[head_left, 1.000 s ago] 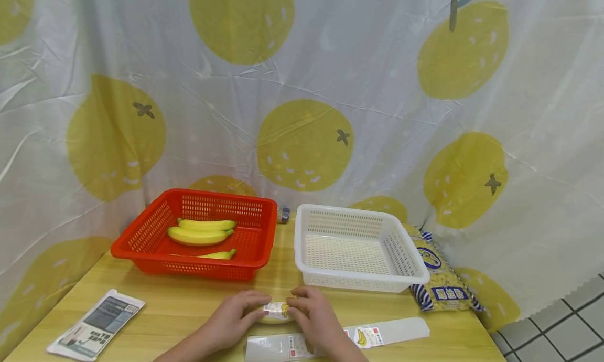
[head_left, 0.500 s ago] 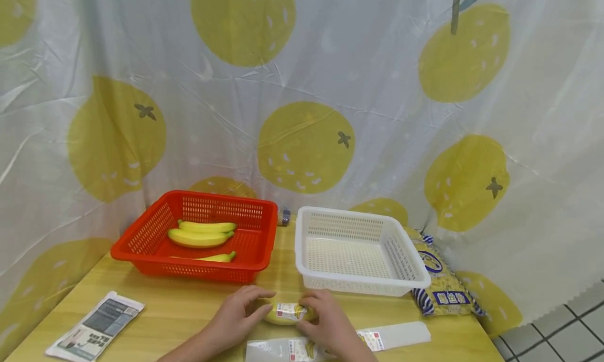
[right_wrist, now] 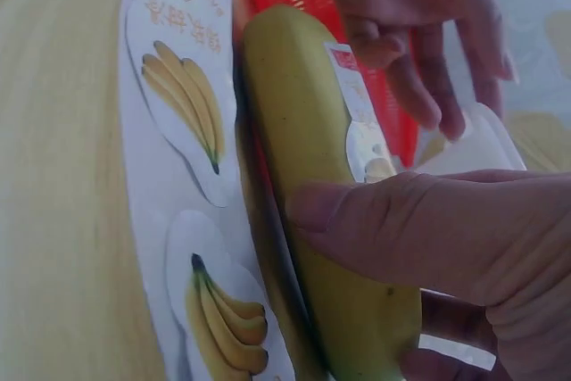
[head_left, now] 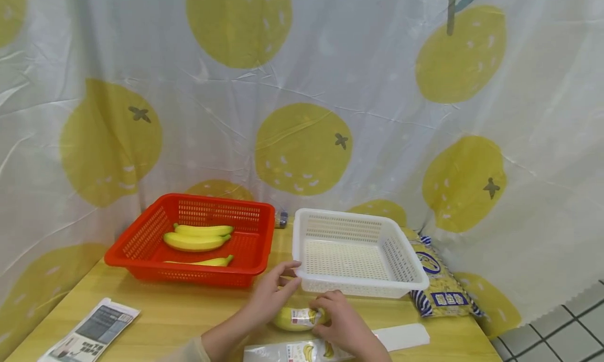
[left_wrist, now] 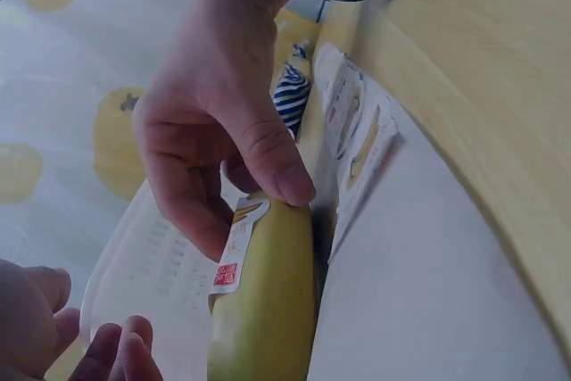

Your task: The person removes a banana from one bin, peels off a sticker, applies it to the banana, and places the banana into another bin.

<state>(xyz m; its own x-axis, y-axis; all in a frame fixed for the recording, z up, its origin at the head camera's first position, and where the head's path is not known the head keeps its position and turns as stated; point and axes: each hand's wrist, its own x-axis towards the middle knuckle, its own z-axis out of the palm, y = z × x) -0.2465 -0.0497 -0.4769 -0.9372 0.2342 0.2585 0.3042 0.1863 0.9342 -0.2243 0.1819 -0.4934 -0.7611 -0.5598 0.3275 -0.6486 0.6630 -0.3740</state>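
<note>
Left hand (head_left: 271, 294) lifted off the banana (head_left: 294, 320) since a moment ago, fingers now loose and spread near the white basket (head_left: 302, 236) rim.

Right hand (head_left: 342, 325) alone gripping the banana, thumb and fingers (right_wrist: 393, 238) curled round its end, pressing down the label (left_wrist: 234, 247) wrapped over the peel. Banana lying on the counter (head_left: 189, 315) just in front of the white basket, beside the sticker sheet (head_left: 401, 334). Unlabelled bananas (head_left: 195, 238) kept apart in the red basket (head_left: 141, 246).
</note>
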